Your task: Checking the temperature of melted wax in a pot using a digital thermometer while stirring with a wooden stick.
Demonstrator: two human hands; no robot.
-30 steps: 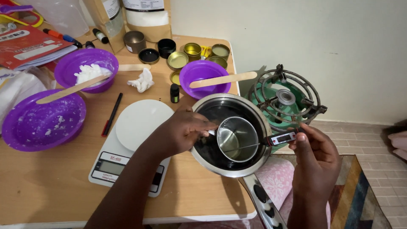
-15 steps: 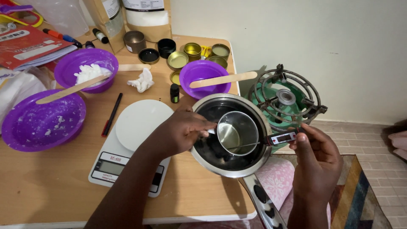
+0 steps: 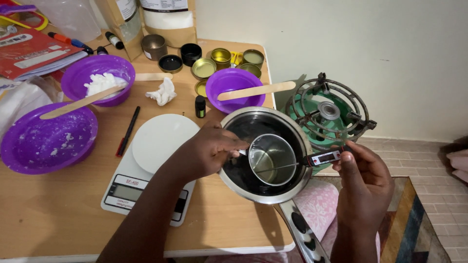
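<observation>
The left hand pinches the handle of a small steel cup standing inside the large pot at the bench edge; the right hand pinches a probe thermometer, its thin stem reaching into the cup; a green burner stands just beyond.

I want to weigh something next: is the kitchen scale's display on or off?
Cannot tell. The white kitchen scale sits on the table, but its small grey display shows no digits readable from this head view.
</observation>
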